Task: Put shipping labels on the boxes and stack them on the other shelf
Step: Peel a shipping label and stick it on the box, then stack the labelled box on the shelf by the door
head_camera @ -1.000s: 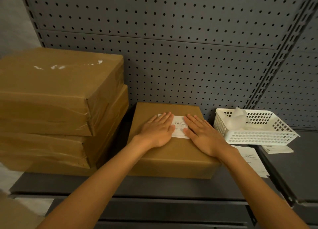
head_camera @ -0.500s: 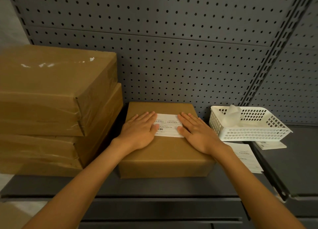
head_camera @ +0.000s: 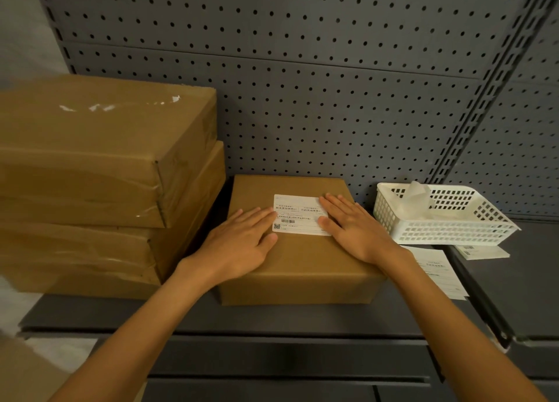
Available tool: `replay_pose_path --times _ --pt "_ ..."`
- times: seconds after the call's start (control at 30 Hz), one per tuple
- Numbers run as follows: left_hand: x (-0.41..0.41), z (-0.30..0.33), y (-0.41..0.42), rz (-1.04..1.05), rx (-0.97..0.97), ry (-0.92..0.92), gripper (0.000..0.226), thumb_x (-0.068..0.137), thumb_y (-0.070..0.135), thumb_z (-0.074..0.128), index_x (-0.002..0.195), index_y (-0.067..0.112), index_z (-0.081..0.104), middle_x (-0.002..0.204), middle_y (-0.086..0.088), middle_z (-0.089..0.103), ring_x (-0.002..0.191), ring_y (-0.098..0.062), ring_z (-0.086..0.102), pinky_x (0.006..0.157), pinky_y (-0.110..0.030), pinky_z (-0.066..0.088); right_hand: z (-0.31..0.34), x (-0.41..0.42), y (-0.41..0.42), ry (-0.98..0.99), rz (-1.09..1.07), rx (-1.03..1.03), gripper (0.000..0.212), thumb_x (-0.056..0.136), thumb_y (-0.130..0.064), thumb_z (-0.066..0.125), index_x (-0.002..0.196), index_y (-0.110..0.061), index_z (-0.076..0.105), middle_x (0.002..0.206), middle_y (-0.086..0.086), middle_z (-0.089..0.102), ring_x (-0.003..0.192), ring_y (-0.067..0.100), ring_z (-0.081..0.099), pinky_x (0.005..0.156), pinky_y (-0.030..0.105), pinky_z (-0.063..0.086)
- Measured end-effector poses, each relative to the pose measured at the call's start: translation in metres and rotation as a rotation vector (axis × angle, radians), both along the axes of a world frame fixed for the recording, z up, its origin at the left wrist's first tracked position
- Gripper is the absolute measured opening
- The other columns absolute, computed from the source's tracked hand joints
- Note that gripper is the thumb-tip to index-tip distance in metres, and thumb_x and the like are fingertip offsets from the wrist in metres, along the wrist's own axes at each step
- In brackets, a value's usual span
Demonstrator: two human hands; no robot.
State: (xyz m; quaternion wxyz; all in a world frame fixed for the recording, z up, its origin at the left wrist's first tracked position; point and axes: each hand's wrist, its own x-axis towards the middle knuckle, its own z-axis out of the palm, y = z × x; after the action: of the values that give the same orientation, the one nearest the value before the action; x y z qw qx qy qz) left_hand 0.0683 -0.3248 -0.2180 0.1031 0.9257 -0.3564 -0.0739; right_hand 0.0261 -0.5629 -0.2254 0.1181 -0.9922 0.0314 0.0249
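A small brown box [head_camera: 298, 259] lies flat on the dark grey shelf [head_camera: 242, 317], with a white shipping label [head_camera: 298, 215] stuck on its top face, towards the far half. Both hands lie palm-down on the box top with straight fingers, holding nothing. The left hand [head_camera: 239, 246] rests on the near left part of the top, its fingers [head_camera: 257, 217] spread only a little and pointing to the label's left edge; the fingertips just reach that edge. The right hand [head_camera: 352, 229] lies on the right side, its fingers [head_camera: 332, 203] close together and pressed over the label's right end, the thumb lying along the lower right corner. The printed middle of the label, with a barcode and a square code, shows between the two hands.

Left of the left hand's fingers, a stack of larger boxes [head_camera: 99, 184] wrapped in clear tape stands on the same shelf, just beside the small box. Right of the right hand's fingers sits a white plastic basket [head_camera: 447, 229] holding crumpled translucent backing paper [head_camera: 416, 202]. A loose label sheet [head_camera: 438, 271] lies on the shelf on the near side of the basket, beside the right wrist, and a smaller slip [head_camera: 484, 252] peeks out beneath the basket's near edge. A grey pegboard panel [head_camera: 302, 99] rises beyond all the fingertips.
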Motion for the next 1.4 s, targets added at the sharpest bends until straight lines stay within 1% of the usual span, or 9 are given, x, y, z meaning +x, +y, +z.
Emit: replay_pose_path --times 0.43,0.63,0.7,0.8,0.87,0.93,1.1,1.27,1.4 --pt "-0.016 -0.007 0.028 -0.078 -0.084 0.029 0.053 0.091 0.059 0.01 0.143 0.051 0.011 0.156 0.02 -0.001 0.143 0.0 -0.01 0.119 -0.031 -0.005 0.005 -0.006 0.006 -0.015 -0.023 0.034 0.056 0.1 -0.05 0.023 0.151 -0.031 0.009 0.16 -0.011 0.002 0.146 0.006 -0.001 0.119 0.031 -0.002" --pt "-0.017 -0.015 0.022 0.158 -0.542 0.22 0.055 0.097 0.047 0.036 0.146 0.042 0.011 0.156 0.019 -0.005 0.142 -0.002 -0.012 0.118 -0.035 -0.005 0.011 -0.025 0.008 -0.175 -0.266 0.486 0.07 0.092 -0.053 0.047 0.151 -0.031 0.017 0.157 -0.003 0.022 0.143 0.021 0.025 0.114 0.038 0.023" --pt "-0.019 -0.013 0.021 0.33 -0.704 0.403 0.068 0.096 0.043 0.044 0.15 0.035 0.002 0.159 0.012 -0.002 0.145 -0.009 -0.001 0.118 -0.037 0.005 0.009 -0.036 0.01 -0.26 -0.355 0.661 0.07 0.093 -0.048 0.05 0.151 -0.027 0.019 0.154 0.0 0.029 0.141 0.021 0.03 0.11 0.033 0.027" --pt "-0.021 -0.012 0.019 0.565 -0.905 0.719 0.081 0.092 0.042 0.054 0.151 0.029 0.0 0.156 0.0 0.021 0.139 -0.023 0.028 0.113 -0.041 0.024 0.002 -0.053 0.007 -0.241 -0.478 0.819 0.073 0.091 -0.043 0.055 0.151 -0.017 0.023 0.153 0.003 0.032 0.138 0.021 0.034 0.107 0.03 0.028" --pt "-0.019 -0.018 0.02 0.697 -0.979 0.845 0.083 0.086 0.045 0.061 0.151 0.026 0.012 0.147 -0.006 0.038 0.126 -0.028 0.044 0.105 -0.043 0.037 -0.009 -0.065 0.005 -0.145 -0.573 0.957 0.079 0.085 -0.051 0.06 0.148 -0.016 0.028 0.148 0.004 0.041 0.13 0.023 0.044 0.11 0.038 0.034" --pt "-0.018 -0.024 0.022 0.772 -1.01 0.946 0.077 0.079 0.048 0.068 0.144 0.022 0.034 0.127 -0.009 0.054 0.107 -0.028 0.055 0.087 -0.041 0.045 -0.016 -0.076 0.009 -0.068 -0.628 1.112 0.073 0.082 -0.052 0.063 0.141 -0.015 0.042 0.131 0.004 0.057 0.114 0.022 0.057 0.101 0.04 0.044" --pt "-0.019 -0.023 0.024 0.721 -0.98 0.982 0.072 0.074 0.051 0.071 0.134 0.021 0.044 0.113 -0.008 0.059 0.095 -0.026 0.057 0.078 -0.037 0.044 -0.013 -0.087 0.026 -0.12 -0.717 1.173 0.063 0.082 -0.048 0.066 0.129 -0.009 0.052 0.111 0.005 0.064 0.094 0.02 0.062 0.074 0.032 0.048" --pt "-0.026 -0.018 0.025 0.608 -1.037 0.96 0.068 0.076 0.047 0.071 0.134 0.026 0.043 0.109 -0.004 0.06 0.093 -0.023 0.058 0.066 -0.033 0.044 -0.006 -0.104 0.04 -0.28 -0.695 1.15 0.055 0.084 -0.043 0.065 0.128 -0.012 0.054 0.114 0.003 0.065 0.102 0.022 0.062 0.094 0.039 0.049" --pt "-0.032 -0.003 0.012 0.424 -1.157 0.864 0.071 0.075 0.045 0.072 0.137 0.03 0.042 0.116 0.002 0.062 0.101 -0.018 0.061 0.082 -0.035 0.049 0.015 -0.128 0.039 -0.489 -0.662 1.059 0.05 0.086 -0.042 0.063 0.128 -0.019 0.051 0.118 0.001 0.063 0.106 0.02 0.061 0.095 0.038 0.049"
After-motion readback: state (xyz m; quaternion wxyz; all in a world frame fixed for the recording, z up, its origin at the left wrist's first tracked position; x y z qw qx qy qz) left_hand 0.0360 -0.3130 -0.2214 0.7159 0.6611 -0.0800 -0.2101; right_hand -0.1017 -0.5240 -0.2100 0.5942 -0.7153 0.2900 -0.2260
